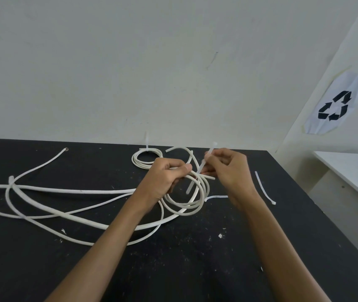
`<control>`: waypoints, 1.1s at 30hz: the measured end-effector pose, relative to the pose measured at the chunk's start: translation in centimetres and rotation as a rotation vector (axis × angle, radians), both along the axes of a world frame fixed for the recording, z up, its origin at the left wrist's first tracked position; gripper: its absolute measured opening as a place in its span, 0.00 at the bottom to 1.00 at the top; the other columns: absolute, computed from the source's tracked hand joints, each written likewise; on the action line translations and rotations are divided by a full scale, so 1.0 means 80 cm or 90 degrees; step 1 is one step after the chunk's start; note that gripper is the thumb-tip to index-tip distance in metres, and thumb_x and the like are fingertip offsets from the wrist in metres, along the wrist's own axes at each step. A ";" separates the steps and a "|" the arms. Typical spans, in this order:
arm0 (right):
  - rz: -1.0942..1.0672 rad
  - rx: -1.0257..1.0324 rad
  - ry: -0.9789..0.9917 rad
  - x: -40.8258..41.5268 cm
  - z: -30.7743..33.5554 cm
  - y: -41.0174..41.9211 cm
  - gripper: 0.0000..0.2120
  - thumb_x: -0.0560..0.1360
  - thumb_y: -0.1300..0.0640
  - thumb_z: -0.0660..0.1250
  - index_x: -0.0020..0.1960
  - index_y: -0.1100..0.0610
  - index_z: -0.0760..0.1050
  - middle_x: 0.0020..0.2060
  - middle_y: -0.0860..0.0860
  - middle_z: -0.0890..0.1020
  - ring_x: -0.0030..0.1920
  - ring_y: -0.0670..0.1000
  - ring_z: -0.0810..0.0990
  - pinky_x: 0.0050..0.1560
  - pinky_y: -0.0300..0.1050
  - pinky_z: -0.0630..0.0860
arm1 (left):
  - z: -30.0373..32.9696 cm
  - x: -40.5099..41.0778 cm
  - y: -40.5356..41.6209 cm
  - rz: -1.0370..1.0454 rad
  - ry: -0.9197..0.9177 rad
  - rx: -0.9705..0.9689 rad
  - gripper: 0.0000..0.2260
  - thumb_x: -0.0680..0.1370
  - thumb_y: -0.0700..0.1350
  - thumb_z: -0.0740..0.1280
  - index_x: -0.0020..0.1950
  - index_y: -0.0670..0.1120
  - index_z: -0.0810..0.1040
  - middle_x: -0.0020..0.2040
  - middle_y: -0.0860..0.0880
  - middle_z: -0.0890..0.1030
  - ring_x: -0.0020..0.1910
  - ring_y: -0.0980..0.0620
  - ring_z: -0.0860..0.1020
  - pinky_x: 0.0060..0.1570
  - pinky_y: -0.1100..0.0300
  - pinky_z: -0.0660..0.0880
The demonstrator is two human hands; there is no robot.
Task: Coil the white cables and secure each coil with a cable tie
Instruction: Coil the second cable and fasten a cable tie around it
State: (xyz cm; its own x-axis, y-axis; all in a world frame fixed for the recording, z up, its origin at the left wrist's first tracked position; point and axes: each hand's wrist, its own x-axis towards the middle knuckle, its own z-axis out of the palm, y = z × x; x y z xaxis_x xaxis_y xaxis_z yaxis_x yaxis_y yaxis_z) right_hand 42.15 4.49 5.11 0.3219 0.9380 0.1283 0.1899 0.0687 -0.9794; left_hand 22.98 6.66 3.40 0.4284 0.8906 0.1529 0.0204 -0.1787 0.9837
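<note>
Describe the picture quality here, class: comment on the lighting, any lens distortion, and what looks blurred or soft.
Head view: light is soft and even, with no hard shadows or glare on the black table. Wide-angle distortion tilts the right-hand wall with the recycling sign. The cable tie in the right hand looks soft; the left hand holds the coil.

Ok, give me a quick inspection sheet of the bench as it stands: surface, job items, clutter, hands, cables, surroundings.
Surface: black tabletop, speckled with white flecks.
Job's things: coil in hand, not yet tied; finished coil at the back edge, tie tail sticking up; spare cable tie lying at the right.
Clutter: small white scraps on the table.
Hands: left hand grips the coil's loops; right hand pinches a cable tie across them.
Cables: loose white cables sprawled uncoiled at the left.
Surroundings: plain wall; recycling sign at the right; white side table beyond.
</note>
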 end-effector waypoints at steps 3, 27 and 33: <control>0.067 -0.048 0.011 -0.006 0.002 -0.003 0.06 0.83 0.59 0.72 0.54 0.63 0.84 0.41 0.57 0.89 0.39 0.52 0.88 0.44 0.43 0.84 | -0.003 0.006 0.003 0.025 0.030 0.010 0.20 0.86 0.46 0.67 0.33 0.50 0.78 0.29 0.51 0.65 0.28 0.53 0.61 0.30 0.58 0.59; 0.295 -0.015 -0.039 0.001 -0.018 -0.015 0.30 0.76 0.68 0.76 0.74 0.51 0.75 0.59 0.54 0.86 0.60 0.53 0.86 0.64 0.50 0.82 | -0.030 0.007 0.019 0.126 -0.071 -0.144 0.10 0.82 0.43 0.72 0.45 0.40 0.77 0.27 0.47 0.75 0.22 0.54 0.61 0.25 0.63 0.58; 0.232 -0.003 -0.139 -0.004 -0.022 -0.013 0.37 0.71 0.61 0.84 0.76 0.52 0.73 0.56 0.50 0.86 0.55 0.50 0.88 0.61 0.57 0.84 | -0.035 0.008 0.019 0.122 -0.088 -0.189 0.09 0.82 0.43 0.72 0.46 0.40 0.78 0.27 0.50 0.72 0.23 0.54 0.61 0.29 0.59 0.54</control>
